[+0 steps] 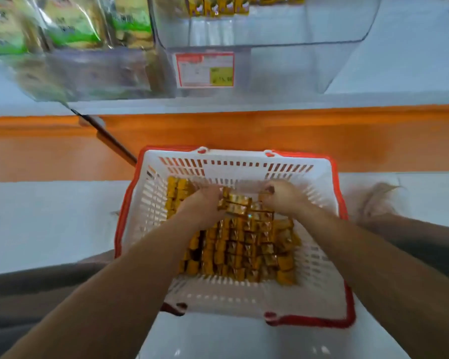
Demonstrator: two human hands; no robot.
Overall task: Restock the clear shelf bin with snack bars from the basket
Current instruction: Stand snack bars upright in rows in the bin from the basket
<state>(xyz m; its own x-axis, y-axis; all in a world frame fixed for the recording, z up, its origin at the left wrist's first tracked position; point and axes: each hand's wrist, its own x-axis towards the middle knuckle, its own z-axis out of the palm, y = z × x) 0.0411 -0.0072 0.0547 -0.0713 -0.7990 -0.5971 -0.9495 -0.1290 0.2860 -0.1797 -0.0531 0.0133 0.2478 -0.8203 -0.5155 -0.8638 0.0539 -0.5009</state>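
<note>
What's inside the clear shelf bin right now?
A few yellow snack bars at the back of the clear bin; the rest looks bare. Its top is cut off by the frame.

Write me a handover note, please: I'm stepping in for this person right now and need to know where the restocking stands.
Left hand: down in the basket, closed around a small stack of snack bars.
Right hand: also in the basket, fingers curled at the other end of that stack; its grip is hard to confirm.
Remaining bars: many, lying in rows on the basket floor.
Clear shelf bin: up on the shelf ahead, mostly bare, with a few yellow bars at the back.
Done: little so far.
Left: lift this stack into the bin, then repeat until the basket is emptied.
</note>
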